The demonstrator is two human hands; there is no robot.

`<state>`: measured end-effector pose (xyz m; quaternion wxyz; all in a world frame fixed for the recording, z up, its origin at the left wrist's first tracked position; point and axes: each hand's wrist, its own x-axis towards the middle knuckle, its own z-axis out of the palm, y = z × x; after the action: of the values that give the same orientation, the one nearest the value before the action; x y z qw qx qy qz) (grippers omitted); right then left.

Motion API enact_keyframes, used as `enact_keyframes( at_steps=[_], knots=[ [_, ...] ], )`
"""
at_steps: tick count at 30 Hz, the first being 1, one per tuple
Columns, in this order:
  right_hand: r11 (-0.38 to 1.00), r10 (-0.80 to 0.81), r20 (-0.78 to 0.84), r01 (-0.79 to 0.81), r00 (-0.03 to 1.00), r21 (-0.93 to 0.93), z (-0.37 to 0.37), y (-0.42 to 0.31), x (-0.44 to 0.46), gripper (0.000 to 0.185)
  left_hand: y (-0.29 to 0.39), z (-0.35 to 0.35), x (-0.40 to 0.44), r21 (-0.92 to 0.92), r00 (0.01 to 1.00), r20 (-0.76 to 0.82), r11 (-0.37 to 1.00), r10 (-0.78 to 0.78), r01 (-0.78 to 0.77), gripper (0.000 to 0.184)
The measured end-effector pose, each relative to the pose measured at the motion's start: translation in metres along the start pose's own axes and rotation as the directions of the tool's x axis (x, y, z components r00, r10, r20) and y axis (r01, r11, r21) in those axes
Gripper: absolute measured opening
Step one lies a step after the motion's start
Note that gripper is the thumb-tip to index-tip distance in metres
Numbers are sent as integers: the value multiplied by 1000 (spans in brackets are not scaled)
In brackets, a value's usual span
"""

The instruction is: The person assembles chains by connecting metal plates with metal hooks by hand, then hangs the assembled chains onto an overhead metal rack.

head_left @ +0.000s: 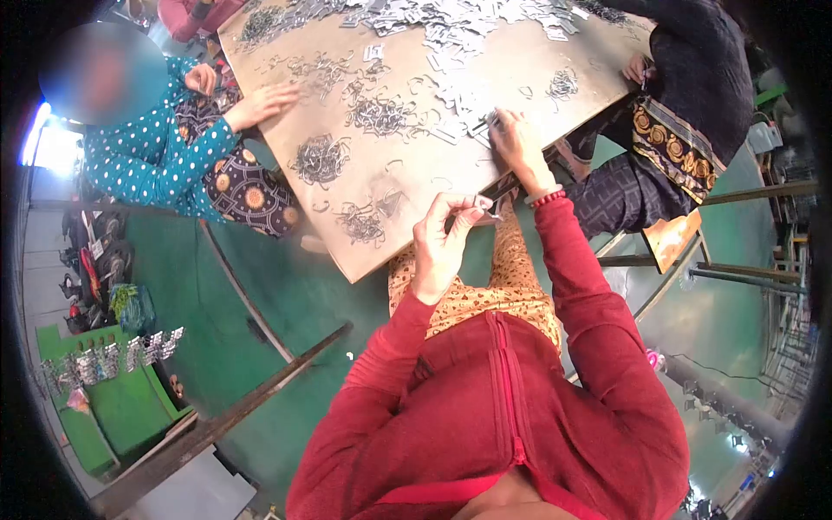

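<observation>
My left hand (446, 234) is at the near edge of the table, its thumb and fingers pinched on a small metal piece (491, 211). Further forward, my right hand (516, 143) rests on the table beside flat metal pieces (479, 130), its fingers bent down at them; what lies under the fingertips is hidden. Left of my hands, thin curved metal pieces lie in heaps, one (362, 223) near the table corner and another (321, 159) further up. A red bead bracelet (547, 196) circles my right wrist.
The wooden table (286, 130) carries a wide pile of flat metal pieces (451, 35) at its far side. A person in dotted sleeves (156, 165) sits left, a hand on the table. Another in dark clothes (702, 78) sits right. A wooden stool (672, 241) stands at right.
</observation>
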<state>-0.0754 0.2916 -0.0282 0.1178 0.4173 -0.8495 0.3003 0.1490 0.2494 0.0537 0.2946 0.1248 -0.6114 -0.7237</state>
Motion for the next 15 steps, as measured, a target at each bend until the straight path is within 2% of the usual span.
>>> enact_keyframes(
  at_steps=[1, 2, 3, 4, 5, 6, 7, 8, 9, 10, 11, 14, 15],
  knots=[
    [998, 47, 22, -48, 999, 30, 1, 0, 0, 34, -3, -1, 1, 45, 1000, -3, 999, 12, -12, 9],
    [989, 60, -117, -43, 991, 143, 1, 0, -1, 26, -3, -2, 3, 88, 1000, -4, 996, 21, -21, 9],
    [945, 208, -123, -167, 970, 280, -3, 1, -5, 25, -1, 2, 5, 23, 1000, -8, 999, 22, -22, 9],
    [870, 351, -115, -278, 929, 408, -14, -3, -5, 25, -5, 2, 7, 64, 999, 12, 997, 52, -52, 9],
    [721, 439, -98, -285, 893, 632, -23, -6, -4, 24, -10, 1, 11, 102, 996, 37, 991, 84, -88, 9],
    [434, 477, 56, -291, 877, 853, -35, -10, -10, 23, -13, 3, 15, 137, 990, 65, 982, 122, -130, 9],
    [172, 478, 185, -298, 859, 939, -47, -22, -17, 22, -13, 5, 16, 94, 995, 62, 992, 81, -87, 9],
    [-103, 443, 309, -294, 842, 950, -60, -33, -23, 22, -14, 5, 18, 82, 995, 81, 995, 56, -62, 9],
    [-218, 370, 420, -362, 829, 906, -78, -47, -28, 24, -18, 4, 20, 70, 994, 102, 997, 29, -37, 9],
    [-203, 377, 442, -393, 814, 897, -87, -54, -33, 28, -20, 4, 21, 60, 993, 122, 998, 0, -7, 9],
    [-162, 373, 420, -387, 827, 908, -89, -58, -38, 30, -20, 8, 21, -37, 993, 116, 999, -11, 15, 9],
    [-45, 400, 349, -362, 847, 931, -105, -75, -45, 36, -22, 6, 22, 146, 987, 156, 987, 44, -67, 9],
    [-9, 412, 323, -350, 852, 937, -111, -81, -44, 37, -21, 6, 21, 155, 986, 160, 986, 40, -65, 8]
  ],
)
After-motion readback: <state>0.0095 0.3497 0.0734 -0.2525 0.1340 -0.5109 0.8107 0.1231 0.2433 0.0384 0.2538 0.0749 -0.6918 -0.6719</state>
